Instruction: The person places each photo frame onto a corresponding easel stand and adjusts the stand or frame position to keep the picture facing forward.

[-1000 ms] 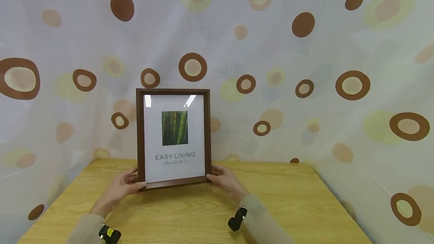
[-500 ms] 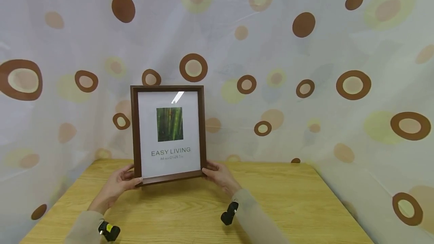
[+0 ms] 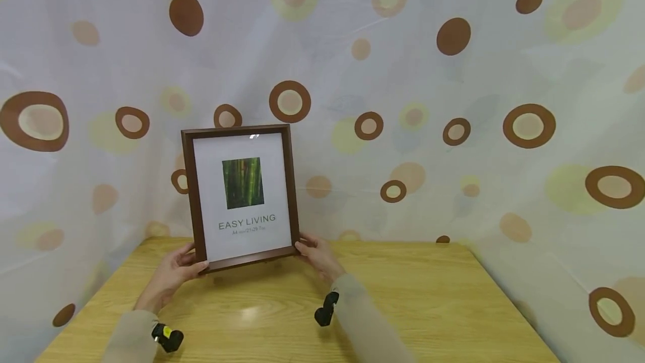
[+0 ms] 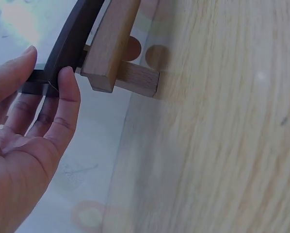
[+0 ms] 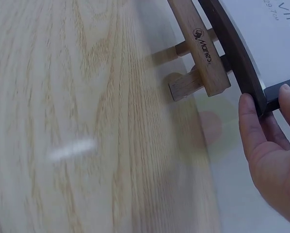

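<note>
A dark brown picture frame point(image 3: 212, 240), with a bamboo picture and the words EASY LIVING, faces me at the left of the table, leaning slightly left. My left hand point(image 3: 173, 273) grips its lower left corner, thumb on the front and other fingers behind and beneath. The lower right corner is held by my right hand point(image 3: 319, 256) in the same way. Both wrist views reveal a small wooden easel point(image 5: 201, 56) behind the frame, its crossbar close to the frame's bottom edge. From the head view the frame hides most of this easel.
The pale wooden table point(image 3: 403, 296) runs back to a wall sheet point(image 3: 342, 43) printed with brown and yellow circles. Both side walls carry the same sheet. A black wrist camera point(image 3: 168, 338) is strapped to my left sleeve, another wrist camera point(image 3: 326, 310) to my right.
The picture frame has shifted left and slightly up, and tilts more to the left. Both hands have moved along with it, keeping their hold on the lower corners.
</note>
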A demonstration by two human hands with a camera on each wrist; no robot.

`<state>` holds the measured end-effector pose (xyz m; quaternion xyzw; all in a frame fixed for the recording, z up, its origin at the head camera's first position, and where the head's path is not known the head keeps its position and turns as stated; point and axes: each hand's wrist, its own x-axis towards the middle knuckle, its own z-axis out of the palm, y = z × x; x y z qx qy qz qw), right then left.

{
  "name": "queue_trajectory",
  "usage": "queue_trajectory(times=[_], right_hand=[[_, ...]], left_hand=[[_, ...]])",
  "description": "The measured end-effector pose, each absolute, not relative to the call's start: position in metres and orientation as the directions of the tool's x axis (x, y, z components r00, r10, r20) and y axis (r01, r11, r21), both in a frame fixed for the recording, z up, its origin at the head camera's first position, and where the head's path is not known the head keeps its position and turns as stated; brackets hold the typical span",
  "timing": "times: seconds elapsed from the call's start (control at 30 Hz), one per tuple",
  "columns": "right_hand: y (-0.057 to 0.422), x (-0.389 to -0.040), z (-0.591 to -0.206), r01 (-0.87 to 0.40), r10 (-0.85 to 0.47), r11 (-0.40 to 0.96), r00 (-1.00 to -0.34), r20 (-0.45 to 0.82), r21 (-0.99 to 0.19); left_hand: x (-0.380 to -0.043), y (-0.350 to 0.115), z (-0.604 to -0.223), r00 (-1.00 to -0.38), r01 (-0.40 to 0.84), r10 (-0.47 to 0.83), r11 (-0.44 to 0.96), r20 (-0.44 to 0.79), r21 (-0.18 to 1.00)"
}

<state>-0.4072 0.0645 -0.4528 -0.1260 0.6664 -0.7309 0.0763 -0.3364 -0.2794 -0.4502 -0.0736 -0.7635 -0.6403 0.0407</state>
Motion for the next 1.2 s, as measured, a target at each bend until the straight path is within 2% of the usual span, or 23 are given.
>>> queue_trajectory(times=[0.3,0.5,0.63,0.77,1.03,1.2], right_hand=[[0.062,-0.409,-0.453,0.011,-0.275,-0.086,-0.961,0.013,-0.996],[0.058,-0.407,-0.455,-0.014,-0.279,-0.053,-0.960,0.028,-0.998],[0.055,-0.406,-0.454,-0.011,-0.313,0.002,-0.950,0.010,-1.000],[0.053,-0.406,-0.456,0.011,-0.334,0.046,-0.942,-0.025,-0.999],[0.048,-0.405,-0.469,0.031,-0.356,0.094,-0.932,-0.063,-0.995],[0.051,-0.401,-0.471,0.040,-0.336,0.058,-0.940,-0.057,-0.997]], left_hand=[[-0.332,-0.276,-0.451,-0.993,0.115,0.029,0.161,0.112,0.980],[-0.333,-0.276,-0.454,-0.995,0.097,0.008,0.189,0.097,0.977],[-0.335,-0.275,-0.457,-1.000,0.016,0.006,0.184,0.015,0.983],[-0.337,-0.277,-0.461,-0.997,-0.052,0.049,0.113,-0.057,0.992],[-0.332,-0.279,-0.464,-0.997,-0.057,0.038,0.078,-0.060,0.995],[-0.332,-0.273,-0.464,-0.998,-0.061,0.020,0.091,-0.063,0.994]])
